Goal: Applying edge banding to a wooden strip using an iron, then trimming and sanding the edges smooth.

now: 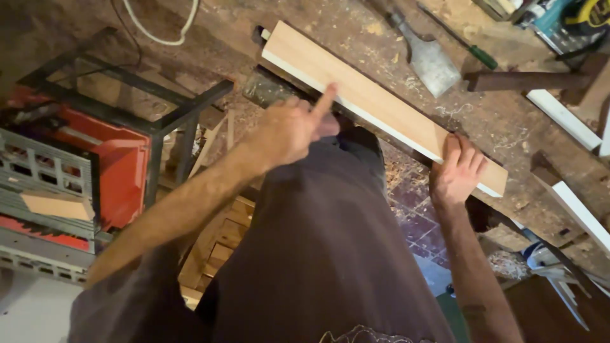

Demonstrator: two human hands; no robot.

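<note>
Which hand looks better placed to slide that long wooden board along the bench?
Probably the right hand: it lies flat on the board near its end. The left hand only points one finger at the board's middle.
</note>
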